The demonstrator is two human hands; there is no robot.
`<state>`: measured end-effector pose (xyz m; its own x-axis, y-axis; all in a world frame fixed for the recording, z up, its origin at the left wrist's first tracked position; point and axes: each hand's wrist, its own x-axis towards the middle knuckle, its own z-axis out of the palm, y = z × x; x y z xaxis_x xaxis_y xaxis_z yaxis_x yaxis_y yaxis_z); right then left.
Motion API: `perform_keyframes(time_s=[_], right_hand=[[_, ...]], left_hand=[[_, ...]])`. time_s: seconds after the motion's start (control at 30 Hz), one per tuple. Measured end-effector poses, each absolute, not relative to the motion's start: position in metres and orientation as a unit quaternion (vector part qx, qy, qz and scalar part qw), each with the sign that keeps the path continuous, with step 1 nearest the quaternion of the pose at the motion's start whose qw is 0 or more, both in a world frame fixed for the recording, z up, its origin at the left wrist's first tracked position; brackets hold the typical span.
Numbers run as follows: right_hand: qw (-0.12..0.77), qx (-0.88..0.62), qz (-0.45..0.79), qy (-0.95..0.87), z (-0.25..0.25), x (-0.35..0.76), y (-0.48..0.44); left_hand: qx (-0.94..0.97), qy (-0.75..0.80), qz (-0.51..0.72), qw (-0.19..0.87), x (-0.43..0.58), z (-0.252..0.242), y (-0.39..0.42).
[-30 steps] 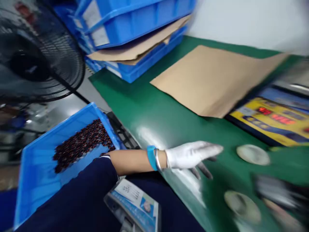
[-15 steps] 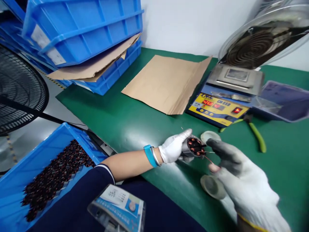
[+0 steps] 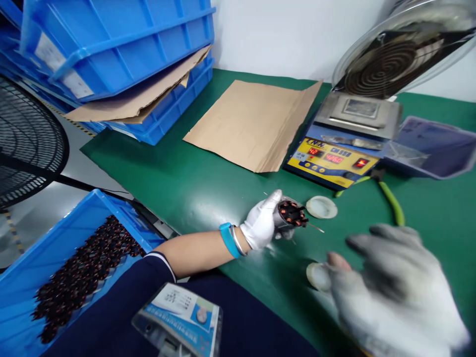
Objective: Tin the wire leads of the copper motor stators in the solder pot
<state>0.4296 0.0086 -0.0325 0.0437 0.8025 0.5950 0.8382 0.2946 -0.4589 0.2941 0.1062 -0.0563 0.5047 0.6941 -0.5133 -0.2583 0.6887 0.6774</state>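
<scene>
My left hand [image 3: 260, 225], in a white glove, is wrapped around a motor stator [image 3: 292, 213] with a grey outer ring and copper windings on a black core. Its wound end faces right, and a thin wire lead [image 3: 316, 227] sticks out from it. To the right, apart from the stator, my right hand [image 3: 397, 292] is smeared by motion; its gloved fingers and bare thumb tip stand apart with nothing visible between them. Two small round pale dishes lie nearby: an upper dish [image 3: 322, 207] right of the stator and a lower dish [image 3: 319, 276] beside my right thumb.
A yellow-panelled heating unit [image 3: 330, 161] with lit digits stands behind, near green-handled pliers [image 3: 392, 203] and a purple bin [image 3: 435, 148]. Cardboard [image 3: 249, 124] lies on the green table [image 3: 167, 193]. Blue crates [image 3: 130, 44] are stacked left; a blue bin [image 3: 22, 307] holds many dark, copper-wound parts.
My right hand has let go of the wire leads and drawn back to the right and down. My left hand still holds the stator, shifted slightly left in view.
</scene>
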Motion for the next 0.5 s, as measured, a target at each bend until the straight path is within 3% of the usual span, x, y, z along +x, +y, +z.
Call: perform_keyframes(time_s=[0.2, 0.4, 0.5], right_hand=[[0.446, -0.589, 0.005, -0.674, -0.051, 0.431, 0.022], [0.407, -0.543, 0.016, -0.735, -0.026, 0.450, 0.025], [0.357, -0.502, -0.057, -0.786, -0.002, 0.453, 0.028]], left_hand=[[0.211, 0.341, 0.250, 0.881, 0.293, -0.058, 0.113], [0.255, 0.264, -0.034, 0.929, 0.283, -0.042, 0.120], [0.286, 0.273, 0.162, 0.904, 0.285, -0.040, 0.117]])
